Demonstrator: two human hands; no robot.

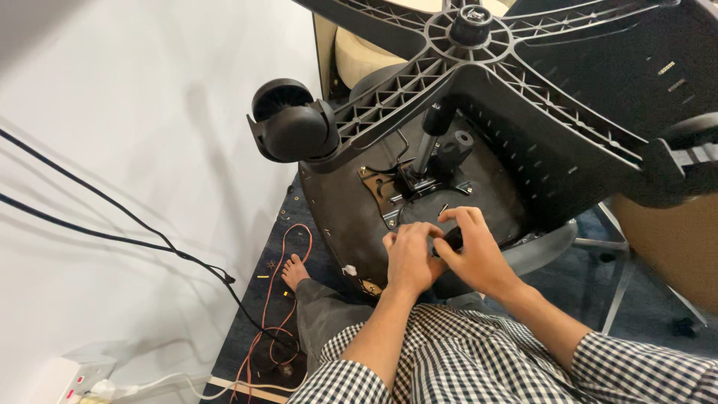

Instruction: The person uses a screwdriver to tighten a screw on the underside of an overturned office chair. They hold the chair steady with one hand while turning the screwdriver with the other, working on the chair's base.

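White wall left, dark carpet below; our left hand (407, 258) and right hand (473, 251) pinch 1 small black part (451, 238) on the upturned black office chair's underside (351, 217). We'd keep both wrists steady.

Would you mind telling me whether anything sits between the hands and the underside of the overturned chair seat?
Nothing visible does: the left hand and right hand already rest on the seat underside, below the metal mounting plate.
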